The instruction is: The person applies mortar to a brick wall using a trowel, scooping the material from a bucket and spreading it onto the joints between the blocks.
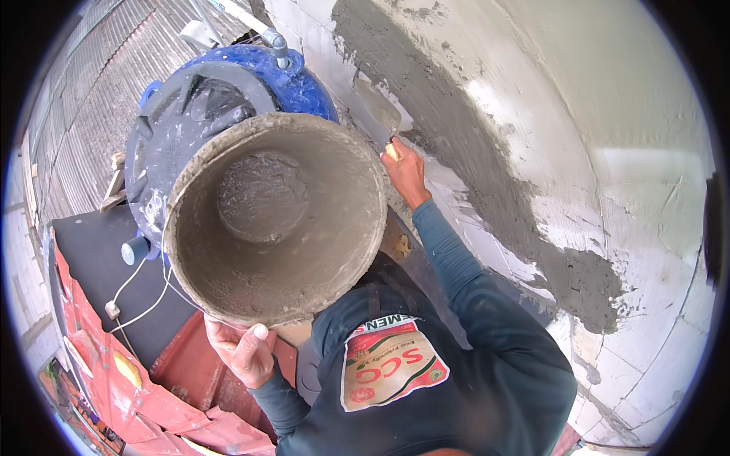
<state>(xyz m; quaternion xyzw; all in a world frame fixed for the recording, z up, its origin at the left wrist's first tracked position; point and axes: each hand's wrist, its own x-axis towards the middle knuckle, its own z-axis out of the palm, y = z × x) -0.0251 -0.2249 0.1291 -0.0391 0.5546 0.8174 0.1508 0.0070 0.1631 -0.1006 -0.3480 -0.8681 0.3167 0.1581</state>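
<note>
Two hands at work against a wall: left hand (242,351) curled under the near rim of a mortar-caked bucket (277,216), thumb up over the edge, bucket tipped so the mouth faces upward toward the camera. Inside, only a thin grey layer of wet mortar (261,196) lying at the bottom. Right hand (405,171) stretched out past the bucket's far rim, fingers closed round the handle of a trowel (378,106), blade laid flat against the wall (646,99). Beside the blade, a broad band of fresh grey plaster (487,163) running diagonally across pale blocks, bare block showing on both sides. Behind the bucket, touching or just beside it, a blue drum (304,83) with a dark spattered lid. Lower left, red sheeting (114,372) and a white cord (137,292).
</note>
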